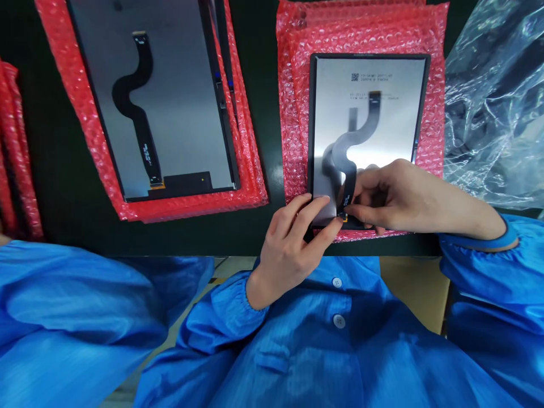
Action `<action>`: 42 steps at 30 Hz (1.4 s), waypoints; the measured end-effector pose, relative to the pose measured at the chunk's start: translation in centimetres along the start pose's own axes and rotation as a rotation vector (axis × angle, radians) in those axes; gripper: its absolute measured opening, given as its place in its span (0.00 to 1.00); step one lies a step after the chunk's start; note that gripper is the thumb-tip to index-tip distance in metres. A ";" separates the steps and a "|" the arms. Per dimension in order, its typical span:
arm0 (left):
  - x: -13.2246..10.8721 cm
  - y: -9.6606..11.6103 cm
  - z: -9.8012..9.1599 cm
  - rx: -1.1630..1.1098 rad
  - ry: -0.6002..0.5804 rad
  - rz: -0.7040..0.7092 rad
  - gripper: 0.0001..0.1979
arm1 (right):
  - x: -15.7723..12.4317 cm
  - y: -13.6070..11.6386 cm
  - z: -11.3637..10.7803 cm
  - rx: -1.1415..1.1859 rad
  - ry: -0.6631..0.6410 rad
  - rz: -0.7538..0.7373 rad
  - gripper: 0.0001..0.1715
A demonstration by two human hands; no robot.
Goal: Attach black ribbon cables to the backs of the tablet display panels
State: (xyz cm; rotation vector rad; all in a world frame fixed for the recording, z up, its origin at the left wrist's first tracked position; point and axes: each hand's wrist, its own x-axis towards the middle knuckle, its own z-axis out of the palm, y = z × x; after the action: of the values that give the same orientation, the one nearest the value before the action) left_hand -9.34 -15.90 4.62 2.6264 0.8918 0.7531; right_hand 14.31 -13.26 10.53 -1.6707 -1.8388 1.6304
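A tablet display panel (368,71) lies back side up on red bubble-wrap pouches. From its bottom edge rises a black S-shaped flex cable (352,136), its upper part curving over the shiny back. My right hand (397,195) pinches with thumb and finger at the cable's lower end, by the gold contacts; the exact grip is partly hidden. Spread over the panel's lower left corner are the fingers of my left hand (301,243), one fingertip touching beside the cable's connector. That hand holds nothing.
To the left, a second display panel (182,113) with its own flex cable (138,107) rests on a red bubble-wrap pouch (250,170). Clear plastic bags (497,107) are heaped at the right. More red bubble wrap (19,153) and a co-worker's blue sleeve (76,300) are at the far left.
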 end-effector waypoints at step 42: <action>0.5 -1.8 -3.4 -0.333 -0.043 -0.397 0.14 | 0.7 1.5 0.9 0.292 0.086 -0.033 0.11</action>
State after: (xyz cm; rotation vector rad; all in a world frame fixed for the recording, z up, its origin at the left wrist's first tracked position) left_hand -11.74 -13.87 6.92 2.0822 1.1200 0.6679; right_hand 14.28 -13.61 8.69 -1.5492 -1.4959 1.6895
